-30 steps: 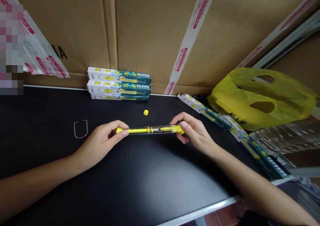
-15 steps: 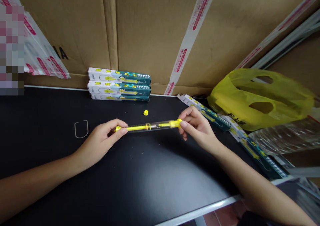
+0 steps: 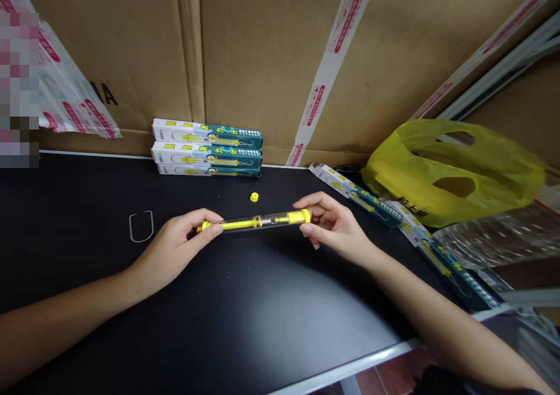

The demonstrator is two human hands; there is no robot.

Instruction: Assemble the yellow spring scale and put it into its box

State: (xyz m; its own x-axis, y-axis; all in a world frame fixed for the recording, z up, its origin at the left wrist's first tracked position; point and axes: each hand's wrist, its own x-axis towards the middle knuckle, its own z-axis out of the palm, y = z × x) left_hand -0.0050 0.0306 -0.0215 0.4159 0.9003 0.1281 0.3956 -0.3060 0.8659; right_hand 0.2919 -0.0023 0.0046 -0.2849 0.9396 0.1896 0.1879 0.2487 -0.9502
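I hold a clear tube with yellow parts inside [image 3: 254, 222] level over the black table [image 3: 245, 319]. My left hand [image 3: 177, 249] pinches its left end. My right hand [image 3: 335, 226] grips the yellow cap at its right end. A small yellow cap [image 3: 254, 196] lies loose on the table just behind the tube. A bent metal wire hook [image 3: 141, 227] lies left of my left hand.
Three stacked product boxes [image 3: 207, 148] stand against the cardboard wall [image 3: 262, 51] at the back. More boxes [image 3: 363, 196] lie in a row at the right beside a yellow plastic bag [image 3: 455, 170] and clear plastic wrap [image 3: 494, 237]. The table's front edge runs at lower right.
My right hand drew the yellow end a little out to the right half a second ago; now it sits further left again, with the fingers wrapped around the cap. The left hand stays put.
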